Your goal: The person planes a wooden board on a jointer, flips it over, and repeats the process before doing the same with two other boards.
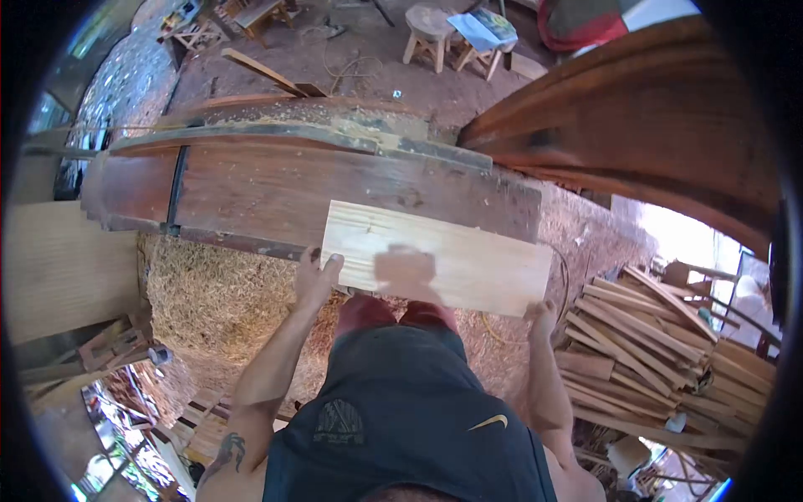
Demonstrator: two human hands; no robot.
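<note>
A pale, flat wooden board (485,263) lies at a slight slant over the front edge of a dark wooden workbench (259,188). My left hand (316,280) grips the board at its left end, with the thumb on the near corner. At the near right corner, my right hand (542,316) holds the board, its fingers partly hidden by the edge. A darker shadow falls on the middle of the board. Part of the board reaches past the bench edge towards my body.
Wood shavings (226,289) cover the floor below the bench. Stacked wooden strips (644,335) lie at the right. A large curved dark wooden piece (652,109) rises at the upper right. Beyond the bench stand small stools (431,23). A pale panel (71,268) stands at the left.
</note>
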